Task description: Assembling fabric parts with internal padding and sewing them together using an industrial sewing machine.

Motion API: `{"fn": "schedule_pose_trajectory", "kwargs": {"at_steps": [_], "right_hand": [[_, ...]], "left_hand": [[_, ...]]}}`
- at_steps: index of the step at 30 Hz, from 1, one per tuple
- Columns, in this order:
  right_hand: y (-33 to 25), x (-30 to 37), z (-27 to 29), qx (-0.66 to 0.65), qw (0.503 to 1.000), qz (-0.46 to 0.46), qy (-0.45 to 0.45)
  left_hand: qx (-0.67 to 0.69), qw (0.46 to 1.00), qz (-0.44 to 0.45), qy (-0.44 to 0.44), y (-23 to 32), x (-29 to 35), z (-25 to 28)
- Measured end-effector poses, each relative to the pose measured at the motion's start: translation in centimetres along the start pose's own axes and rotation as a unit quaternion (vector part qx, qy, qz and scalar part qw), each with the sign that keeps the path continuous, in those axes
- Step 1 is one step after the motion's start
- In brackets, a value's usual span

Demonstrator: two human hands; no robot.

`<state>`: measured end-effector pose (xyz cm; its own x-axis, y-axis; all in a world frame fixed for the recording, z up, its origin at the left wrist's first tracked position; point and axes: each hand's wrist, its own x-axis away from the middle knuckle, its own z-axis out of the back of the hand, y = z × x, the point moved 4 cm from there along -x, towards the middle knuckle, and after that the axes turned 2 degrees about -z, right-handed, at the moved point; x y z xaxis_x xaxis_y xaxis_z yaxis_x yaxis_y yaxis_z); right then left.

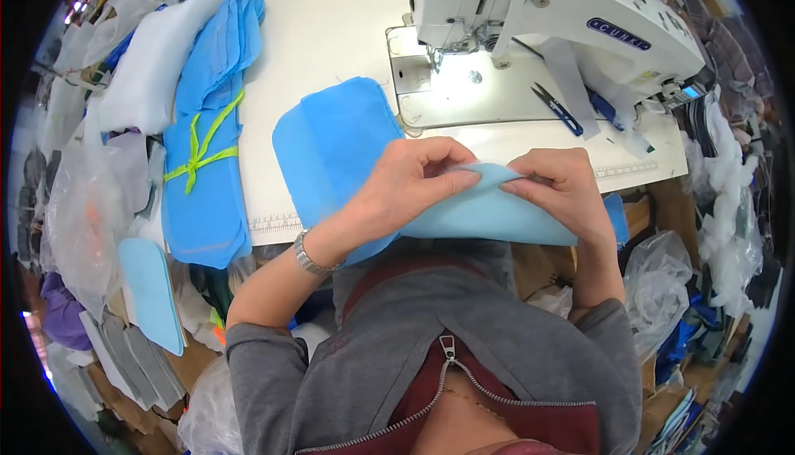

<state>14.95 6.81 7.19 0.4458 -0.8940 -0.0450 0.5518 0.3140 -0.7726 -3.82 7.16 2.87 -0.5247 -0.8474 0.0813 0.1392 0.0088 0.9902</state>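
While a bright-blue fabric bundle [205,215] tied with lime-green ribbon [197,159] lies well left of the fingers [441,151], the left hand [406,175] and right hand [565,182] pinch a pale-blue fabric panel [493,216], spreading bodyward from their fingertips.

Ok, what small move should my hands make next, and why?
Perhaps even up the far edge of the light-blue fabric panel: your left hand and right hand pinch it close together, and it lies short of the sewing machine.
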Motion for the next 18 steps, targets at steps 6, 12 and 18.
{"fn": "schedule_pose_trajectory", "kwargs": {"at_steps": [6,12,18], "right_hand": [[-0.9,1.9,1.1,0.043,0.998,0.024,0.026],[-5.3,5.5,3.9,0.065,0.977,0.166,-0.115],[-8.1,1.0,0.0,0.003,0.983,0.161,-0.085]], "left_hand": [[0.085,0.986,-0.062,0.131,1.4,2.9,-1.5],[-0.086,0.946,-0.287,0.125,7.0,10.4,-2.5],[-0.232,0.909,-0.091,0.335,8.8,14.2,3.3]]}}
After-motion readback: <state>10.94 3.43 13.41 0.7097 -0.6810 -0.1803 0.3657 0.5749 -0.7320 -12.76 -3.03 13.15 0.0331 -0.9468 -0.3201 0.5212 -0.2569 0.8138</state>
